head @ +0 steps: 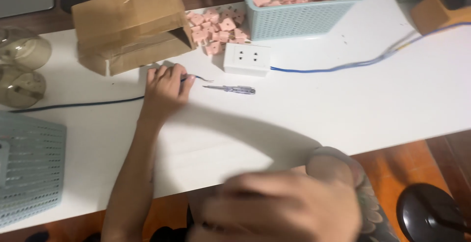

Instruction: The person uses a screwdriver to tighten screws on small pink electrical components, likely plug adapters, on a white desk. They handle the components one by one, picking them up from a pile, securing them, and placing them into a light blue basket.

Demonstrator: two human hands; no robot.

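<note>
My left hand (166, 89) rests on the white table (343, 104) with its fingers closed on the end of a dark blue cable (73, 105), whose bare wire tip (202, 78) sticks out to the right. A small screwdriver with a clear handle (230, 89) lies just right of that tip. Behind it stands a white socket box (247, 59) with a blue cable (343, 67) running off to the right. My right hand (279, 207) is close to the camera at the bottom, blurred, and I cannot tell whether it holds anything.
A pile of pink plug parts (216, 28) lies between a torn cardboard box (130, 26) and a pale blue basket (301, 6) holding more of them. Another blue basket (29, 173) sits at the left edge. Two clear domes (22, 65) stand far left.
</note>
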